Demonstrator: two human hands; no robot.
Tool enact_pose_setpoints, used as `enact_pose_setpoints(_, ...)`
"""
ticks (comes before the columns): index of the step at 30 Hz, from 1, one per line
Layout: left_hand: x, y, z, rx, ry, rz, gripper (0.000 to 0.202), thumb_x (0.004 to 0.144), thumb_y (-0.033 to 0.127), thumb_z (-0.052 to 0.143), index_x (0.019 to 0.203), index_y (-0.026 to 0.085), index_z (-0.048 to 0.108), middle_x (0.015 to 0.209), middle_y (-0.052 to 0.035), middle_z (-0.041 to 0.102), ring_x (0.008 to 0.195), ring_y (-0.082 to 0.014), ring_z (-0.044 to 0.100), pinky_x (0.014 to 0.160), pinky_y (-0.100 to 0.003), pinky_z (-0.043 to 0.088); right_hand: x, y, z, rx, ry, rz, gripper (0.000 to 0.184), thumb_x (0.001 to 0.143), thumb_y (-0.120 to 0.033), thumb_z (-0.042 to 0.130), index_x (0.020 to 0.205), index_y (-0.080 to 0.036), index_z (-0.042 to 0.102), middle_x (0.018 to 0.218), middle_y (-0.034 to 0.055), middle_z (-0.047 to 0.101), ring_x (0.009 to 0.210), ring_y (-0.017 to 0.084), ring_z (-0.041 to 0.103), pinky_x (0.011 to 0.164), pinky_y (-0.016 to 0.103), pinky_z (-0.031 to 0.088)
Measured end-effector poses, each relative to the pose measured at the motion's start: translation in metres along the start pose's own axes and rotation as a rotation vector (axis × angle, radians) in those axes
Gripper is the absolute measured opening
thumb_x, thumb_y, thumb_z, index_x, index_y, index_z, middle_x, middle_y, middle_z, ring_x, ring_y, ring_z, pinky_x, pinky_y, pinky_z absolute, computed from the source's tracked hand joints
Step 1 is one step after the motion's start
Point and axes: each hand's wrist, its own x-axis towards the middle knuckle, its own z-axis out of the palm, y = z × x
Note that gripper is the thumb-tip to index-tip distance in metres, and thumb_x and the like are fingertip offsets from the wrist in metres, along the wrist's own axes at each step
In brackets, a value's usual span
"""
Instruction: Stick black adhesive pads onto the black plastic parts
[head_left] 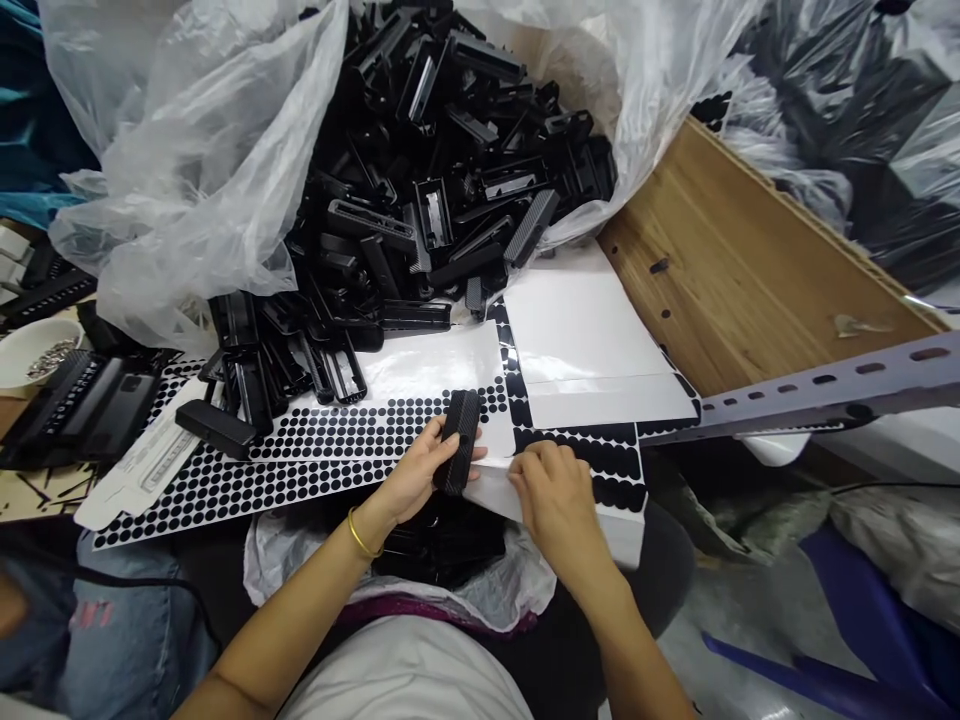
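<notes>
My left hand (421, 472) grips a black ribbed plastic part (458, 440), holding it upright over a white sheet of small black round stickers (315, 450). My right hand (551, 490) rests with fingers curled on the edge of a second sticker sheet (600, 455); what its fingertips pinch is too small to name. A big heap of black plastic parts (435, 170) spills out of a clear plastic bag (195, 150) just beyond the sheets.
A bag with more black parts (450, 550) sits in my lap. A wooden board (742, 260) and a grey perforated metal rail (825, 390) lie to the right. A white bowl of small metal bits (34, 352) stands far left, above another person's jeans (112, 620).
</notes>
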Motion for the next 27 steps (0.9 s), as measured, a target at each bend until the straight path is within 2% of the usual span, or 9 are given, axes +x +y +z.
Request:
enact_pose_setpoints(2, -0.002, 0.002, 0.000, -0.013, -0.021, -0.014, 0.032, 0.083, 0.028, 0.057, 0.113, 0.024, 0.048, 0.123, -0.0087, 0.057, 0.095, -0.0192, 0.064, 0.075, -0.030, 0.054, 0.002, -0.009, -0.001, 0.264, -0.041, 0.033, 0.015, 0.086, -0.016, 0.041, 0.074, -0.020, 0.049, 0.079, 0.0050, 0.055, 0.071, 0.018, 0.048, 0.064, 0.030, 0.036)
enact_pose_setpoints(5, -0.006, 0.005, 0.000, -0.013, -0.056, -0.041, 0.041, 0.082, 0.025, 0.058, 0.122, 0.027, 0.046, 0.122, -0.0076, 0.058, 0.091, -0.0177, 0.065, 0.073, -0.029, 0.055, 0.008, -0.020, 0.000, 0.720, -0.109, 0.204, 0.015, 0.087, -0.022, 0.041, 0.072, -0.021, 0.045, 0.070, 0.0002, 0.054, 0.063, 0.014, 0.051, 0.058, 0.026, 0.038)
enact_pose_setpoints(8, -0.010, 0.006, -0.002, -0.005, -0.076, -0.077, 0.049, 0.083, 0.025, 0.057, 0.129, 0.028, 0.041, 0.116, -0.0066, 0.061, 0.088, -0.0175, 0.064, 0.077, -0.035, 0.055, 0.016, -0.021, 0.002, 0.958, -0.172, 0.341, 0.017, 0.084, -0.025, 0.044, 0.068, -0.021, 0.045, 0.061, -0.0032, 0.049, 0.057, 0.012, 0.048, 0.055, 0.024, 0.038)
enact_pose_setpoints(11, -0.013, 0.005, -0.004, 0.000, -0.060, -0.113, 0.060, 0.084, 0.025, 0.056, 0.138, 0.029, 0.031, 0.101, -0.0049, 0.064, 0.081, -0.0165, 0.064, 0.079, -0.040, 0.054, 0.023, -0.019, 0.005, 1.023, -0.224, 0.390, 0.015, 0.080, -0.027, 0.048, 0.066, -0.020, 0.047, 0.058, -0.0036, 0.048, 0.056, 0.011, 0.046, 0.055, 0.024, 0.037)
enact_pose_setpoints(14, -0.014, 0.004, -0.005, -0.002, -0.073, -0.126, 0.064, 0.084, 0.025, 0.056, 0.141, 0.028, 0.026, 0.093, -0.0040, 0.064, 0.081, -0.0168, 0.063, 0.080, -0.041, 0.053, 0.025, -0.019, 0.009, 1.034, -0.245, 0.418, 0.014, 0.078, -0.028, 0.049, 0.067, -0.020, 0.048, 0.057, -0.0039, 0.048, 0.054, 0.011, 0.045, 0.052, 0.023, 0.036)
enact_pose_setpoints(17, -0.015, 0.004, -0.005, -0.005, -0.074, -0.122, 0.064, 0.084, 0.025, 0.056, 0.141, 0.029, 0.027, 0.094, -0.0041, 0.064, 0.082, -0.0159, 0.062, 0.077, -0.037, 0.054, 0.024, -0.022, 0.010, 1.020, -0.236, 0.428, 0.015, 0.078, -0.028, 0.049, 0.065, -0.020, 0.047, 0.055, -0.0048, 0.046, 0.052, 0.011, 0.044, 0.050, 0.023, 0.035)
enact_pose_setpoints(23, -0.017, 0.007, -0.001, 0.001, -0.002, -0.132, 0.062, 0.083, 0.022, 0.057, 0.139, 0.028, 0.031, 0.091, -0.0033, 0.064, 0.078, -0.0131, 0.060, 0.069, -0.029, 0.055, 0.027, -0.025, 0.006, 0.938, -0.238, 0.388, 0.014, 0.078, -0.025, 0.048, 0.065, -0.021, 0.046, 0.053, -0.0061, 0.042, 0.049, 0.010, 0.040, 0.047, 0.021, 0.032)
enact_pose_setpoints(27, -0.017, 0.008, 0.000, -0.004, 0.012, -0.147, 0.061, 0.084, 0.020, 0.055, 0.140, 0.026, 0.031, 0.101, -0.0057, 0.065, 0.083, -0.0146, 0.061, 0.068, -0.028, 0.055, 0.029, -0.024, 0.005, 0.885, -0.230, 0.333, 0.014, 0.078, -0.022, 0.048, 0.064, -0.021, 0.046, 0.054, -0.0059, 0.044, 0.050, 0.010, 0.041, 0.050, 0.022, 0.034)
